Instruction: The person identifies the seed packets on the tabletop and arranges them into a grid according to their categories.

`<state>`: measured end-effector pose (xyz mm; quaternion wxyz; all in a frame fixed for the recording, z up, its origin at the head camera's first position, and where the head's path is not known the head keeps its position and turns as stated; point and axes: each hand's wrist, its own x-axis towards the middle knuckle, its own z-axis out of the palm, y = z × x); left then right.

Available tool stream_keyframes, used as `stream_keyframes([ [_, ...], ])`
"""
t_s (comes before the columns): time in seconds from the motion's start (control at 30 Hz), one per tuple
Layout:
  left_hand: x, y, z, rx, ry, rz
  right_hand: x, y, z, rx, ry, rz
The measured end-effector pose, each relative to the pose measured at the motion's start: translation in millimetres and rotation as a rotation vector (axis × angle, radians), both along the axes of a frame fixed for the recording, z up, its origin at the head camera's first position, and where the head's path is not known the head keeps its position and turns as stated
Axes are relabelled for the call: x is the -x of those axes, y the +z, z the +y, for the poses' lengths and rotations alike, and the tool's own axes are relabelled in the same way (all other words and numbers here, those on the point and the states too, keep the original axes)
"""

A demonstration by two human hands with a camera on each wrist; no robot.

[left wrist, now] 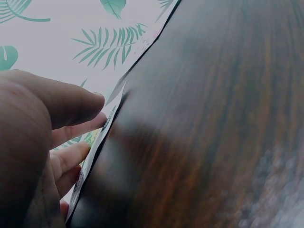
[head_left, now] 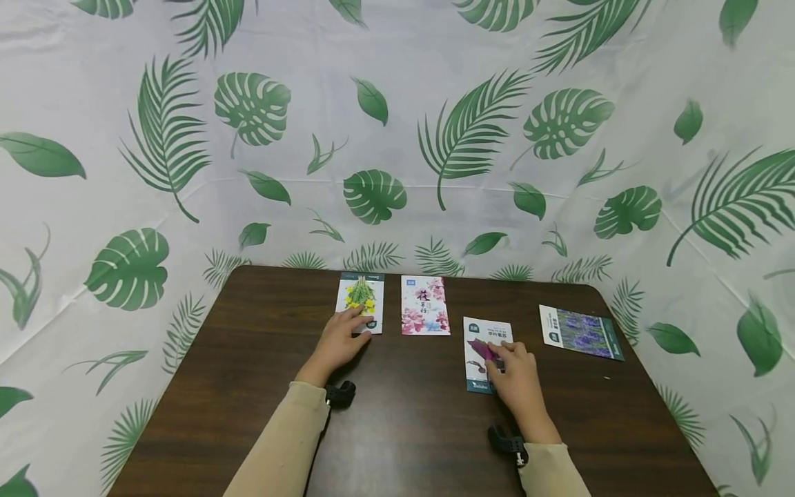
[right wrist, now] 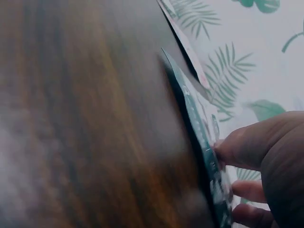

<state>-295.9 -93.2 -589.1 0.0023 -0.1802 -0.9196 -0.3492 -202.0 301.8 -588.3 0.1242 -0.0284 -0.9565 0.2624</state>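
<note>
A seed packet with yellow flowers [head_left: 351, 290] lies near the table's far edge. Fingers of my left hand [head_left: 338, 343] rest on its face, the thumb by its near right corner. In the left wrist view, those fingertips touch the packet [left wrist: 84, 173]. Farther right, my right hand [head_left: 517, 379] has thumb and fingertips on a seed packet with a purple leaf [head_left: 473, 366] and a teal strip. The right wrist view gives this packet [right wrist: 202, 135] edge-on, with the thumb and fingers against its printed face. The hand hides its lower right part.
Between the hands, farther back, lies a pink-blossom seed packet [head_left: 425, 307]. A lavender seed packet [head_left: 580, 333] lies turned sideways at the right. Both are on the dark wooden table [head_left: 404, 428]. Behind it hangs a white cloth with green leaves [head_left: 373, 197].
</note>
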Motion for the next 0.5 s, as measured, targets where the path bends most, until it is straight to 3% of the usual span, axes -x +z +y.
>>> stream_keyframes([
  [0.23, -0.9, 1.9, 0.5, -0.005, -0.006, -0.005, -7.3, 3.6, -5, -0.004, 0.011, 0.019],
  [0.5, -1.8, 2.5, 1.5, -0.005, -0.006, -0.017, -9.3, 10.7, -11, 0.040, 0.108, -0.125],
])
